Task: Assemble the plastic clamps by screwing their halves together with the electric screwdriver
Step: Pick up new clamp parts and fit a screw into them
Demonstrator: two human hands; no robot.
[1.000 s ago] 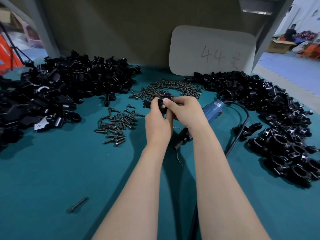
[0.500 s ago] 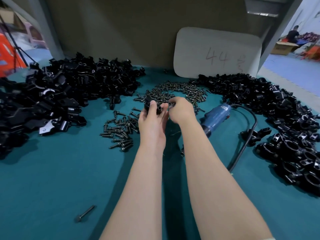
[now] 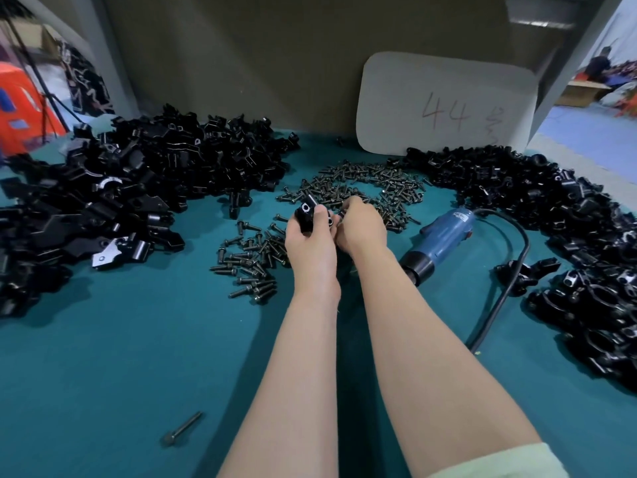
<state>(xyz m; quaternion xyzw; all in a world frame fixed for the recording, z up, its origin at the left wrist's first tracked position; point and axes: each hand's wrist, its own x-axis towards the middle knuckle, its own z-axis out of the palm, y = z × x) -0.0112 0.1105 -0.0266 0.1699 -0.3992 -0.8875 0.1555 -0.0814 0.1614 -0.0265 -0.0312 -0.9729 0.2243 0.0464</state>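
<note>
My left hand [image 3: 310, 241] grips a black plastic clamp [image 3: 305, 213] above the middle of the teal table [image 3: 103, 357]. Right beside it, my right hand [image 3: 360, 225] has its fingers curled at the clamp's right side, at the near edge of the far screw pile [image 3: 372, 186]; what its fingertips pinch is hidden. The blue electric screwdriver [image 3: 439, 238] lies on the table just right of my right hand, its black cable [image 3: 506, 291] looping toward me. A second bunch of dark screws [image 3: 250, 263] lies left of my left hand.
A big heap of black clamp parts [image 3: 120, 201] fills the left of the table, another heap [image 3: 586, 257] runs down the right. A white card marked 44 [image 3: 448, 105] leans on the back wall. One long bolt [image 3: 182, 427] lies alone near the front.
Both hands have moved away from me toward the far screw pile, with the clamp still in my left hand. My right hand has dropped to the edge of the screws.
</note>
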